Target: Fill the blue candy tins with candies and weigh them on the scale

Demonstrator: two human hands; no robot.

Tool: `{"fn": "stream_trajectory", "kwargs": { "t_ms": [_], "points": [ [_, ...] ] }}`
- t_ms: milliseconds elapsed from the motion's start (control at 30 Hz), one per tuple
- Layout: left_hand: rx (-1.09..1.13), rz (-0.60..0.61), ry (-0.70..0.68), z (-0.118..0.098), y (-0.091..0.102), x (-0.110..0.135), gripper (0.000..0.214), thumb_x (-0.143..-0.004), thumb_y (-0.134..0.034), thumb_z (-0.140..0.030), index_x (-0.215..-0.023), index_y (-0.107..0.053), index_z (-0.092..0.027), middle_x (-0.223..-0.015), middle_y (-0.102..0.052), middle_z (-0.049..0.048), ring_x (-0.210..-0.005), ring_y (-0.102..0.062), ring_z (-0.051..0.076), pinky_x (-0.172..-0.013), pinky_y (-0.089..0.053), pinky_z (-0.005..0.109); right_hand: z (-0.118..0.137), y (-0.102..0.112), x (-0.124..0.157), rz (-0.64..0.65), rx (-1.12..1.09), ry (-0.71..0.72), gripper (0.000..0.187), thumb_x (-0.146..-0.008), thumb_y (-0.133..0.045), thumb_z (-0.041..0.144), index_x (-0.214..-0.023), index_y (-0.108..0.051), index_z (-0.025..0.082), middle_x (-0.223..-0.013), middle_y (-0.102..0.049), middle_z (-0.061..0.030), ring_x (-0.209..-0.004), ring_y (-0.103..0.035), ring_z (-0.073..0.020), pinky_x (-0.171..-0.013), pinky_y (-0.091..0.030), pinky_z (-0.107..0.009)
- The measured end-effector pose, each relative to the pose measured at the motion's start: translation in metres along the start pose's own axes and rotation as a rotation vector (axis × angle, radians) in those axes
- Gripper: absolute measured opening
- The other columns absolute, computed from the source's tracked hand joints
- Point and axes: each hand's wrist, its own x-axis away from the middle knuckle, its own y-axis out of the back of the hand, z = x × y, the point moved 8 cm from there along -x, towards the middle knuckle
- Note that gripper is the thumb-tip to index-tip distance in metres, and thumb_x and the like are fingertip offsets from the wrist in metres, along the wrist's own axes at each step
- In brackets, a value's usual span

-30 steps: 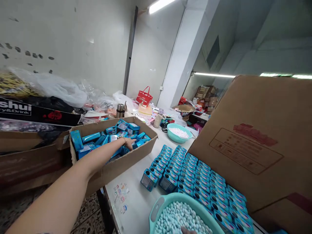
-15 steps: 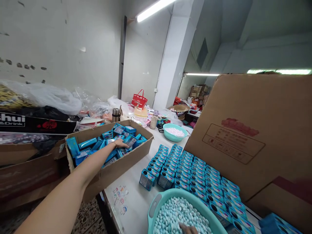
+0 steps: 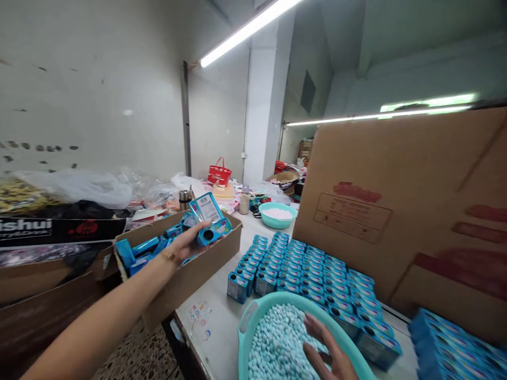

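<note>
My left hand (image 3: pixel 187 244) grips a small blue box (image 3: pixel 208 209), holding it up over the cardboard carton (image 3: pixel 214 262). The box is tilted, with a barcode panel and an end with a black round spot showing. More blue boxes (image 3: pixel 147 246) lie jumbled in the carton. At the bottom, my right hand (image 3: pixel 330 351) hovers over a turquoise basin (image 3: pixel 247 330) of pale blue, pebble-like pieces (image 3: pixel 277 338). Its fingers are apart with nothing seen between them.
Rows of upright blue boxes (image 3: pixel 291 266) stand behind the basin, with another group (image 3: pixel 455 348) at the right. A large cardboard sheet or box (image 3: pixel 356 174) rises behind them. Farther back are a second turquoise basin (image 3: pixel 277 221), a cup (image 3: pixel 244 203) and a red bag (image 3: pixel 219 173).
My left hand has lifted a blue box out of the pile. My right hand has come up out of the pale blue pieces with its fingers spread. The view has turned slightly right.
</note>
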Motion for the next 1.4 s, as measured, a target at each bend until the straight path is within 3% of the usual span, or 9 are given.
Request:
{"fn": "stream_trajectory", "kwargs": {
  "t_ms": [200, 367, 467, 633, 900, 1033, 1133, 1267, 1400],
  "points": [
    [0.417, 0.528, 0.347, 0.115, -0.192, 0.100, 0.051, -0.081, -0.062, -0.053, -0.116, -0.064, -0.017, -0.104, -0.073, 0.0153, -0.079, -0.072, 0.025, -0.059, -0.056, 0.030, 0.105, 0.010, 0.040, -0.179, -0.203, 0.325, 0.092, -0.076, -0.072, 0.038, -0.152, -0.019, 0.029, -0.155, -0.034, -0.0110, -0.142, -0.033, -0.0307, -0.111, -0.035, -0.051],
    [0.536, 0.423, 0.308, 0.170, -0.260, 0.126, 0.049, -0.070, -0.075, -0.030, -0.116, -0.060, -0.035, -0.108, -0.073, 0.0006, -0.097, -0.070, 0.028, -0.082, -0.060, 0.039, 0.132, 0.033, 0.081, -0.246, 0.153, 0.519, 0.063, -0.072, -0.079, 0.035, -0.128, -0.052, 0.029, -0.154, -0.033, -0.0084, -0.144, -0.027, -0.0342, -0.116, -0.026, -0.054],
    [0.540, 0.476, 0.411, 0.180, -0.287, 0.130, 0.028, -0.076, -0.066, -0.046, -0.097, -0.065, -0.027, -0.102, -0.074, 0.0040, -0.108, -0.066, 0.033, -0.088, -0.057, 0.046, 0.130, 0.056, 0.106, -0.317, 0.228, 0.631, 0.048, -0.073, -0.077, 0.030, -0.116, -0.055, 0.027, -0.148, -0.041, -0.0097, -0.143, -0.028, -0.0350, -0.115, -0.027, -0.056],
    [0.580, 0.543, 0.622, 0.180, -0.305, 0.142, 0.032, -0.080, -0.053, -0.053, -0.081, -0.064, -0.023, -0.083, -0.074, 0.0060, -0.100, -0.069, 0.032, -0.087, -0.056, 0.049, 0.110, 0.097, 0.108, -0.242, 0.083, 0.507, 0.046, -0.075, -0.077, 0.040, -0.113, -0.055, 0.026, -0.149, -0.041, -0.0116, -0.140, -0.036, -0.0320, -0.112, -0.033, -0.052],
    [0.404, 0.698, 0.670, 0.173, -0.283, 0.163, 0.028, -0.075, -0.068, -0.041, -0.095, -0.071, -0.021, -0.092, -0.075, 0.0066, -0.090, -0.071, 0.028, -0.086, -0.054, 0.040, 0.140, 0.111, 0.107, 0.115, 0.063, 0.617, 0.051, -0.074, -0.077, 0.045, -0.115, -0.052, 0.028, -0.145, -0.049, -0.0102, -0.137, -0.042, -0.0286, -0.112, -0.034, -0.050],
    [0.647, 0.785, 0.728, 0.158, -0.287, 0.176, 0.028, -0.083, -0.061, -0.044, -0.082, -0.071, -0.018, -0.086, -0.075, 0.0097, -0.113, -0.063, 0.032, -0.097, -0.045, 0.048, 0.127, 0.121, 0.111, -0.359, -0.041, 0.680, 0.052, -0.077, -0.076, 0.027, -0.118, -0.045, 0.029, -0.135, -0.057, -0.0123, -0.127, -0.054, -0.0296, -0.103, -0.045, -0.052],
    [0.869, 0.825, 0.745, 0.153, -0.298, 0.187, 0.031, -0.085, -0.061, -0.044, -0.086, -0.073, -0.016, -0.082, -0.075, 0.0090, -0.108, -0.065, 0.032, -0.102, -0.040, 0.051, 0.122, 0.105, 0.121, -0.575, 0.070, 0.812, 0.052, -0.080, -0.070, 0.022, -0.121, -0.039, 0.029, -0.142, -0.049, -0.0146, -0.137, -0.041, -0.0347, -0.109, -0.034, -0.062],
    [0.996, 0.736, 0.810, 0.171, -0.301, 0.191, 0.027, -0.085, -0.062, -0.039, -0.093, -0.073, -0.016, -0.087, -0.076, 0.0067, -0.095, -0.068, 0.026, -0.105, -0.039, 0.048, 0.131, 0.084, 0.122, -0.375, 0.212, 0.857, 0.073, -0.075, -0.065, 0.064, -0.128, -0.030, 0.026, -0.155, -0.027, -0.0171, -0.146, -0.014, -0.0443, -0.112, -0.014, -0.072],
    [0.905, 0.811, 0.839, 0.181, -0.298, 0.194, 0.030, -0.083, -0.063, -0.040, -0.096, -0.072, -0.014, -0.084, -0.074, 0.0061, -0.090, -0.067, 0.025, -0.103, -0.041, 0.048, 0.137, 0.088, 0.125, -0.093, 0.205, 0.737, 0.045, -0.090, -0.043, 0.061, -0.120, -0.035, 0.028, -0.152, -0.033, -0.0125, -0.148, -0.014, -0.0360, -0.115, -0.022, -0.063]
  ]
}}
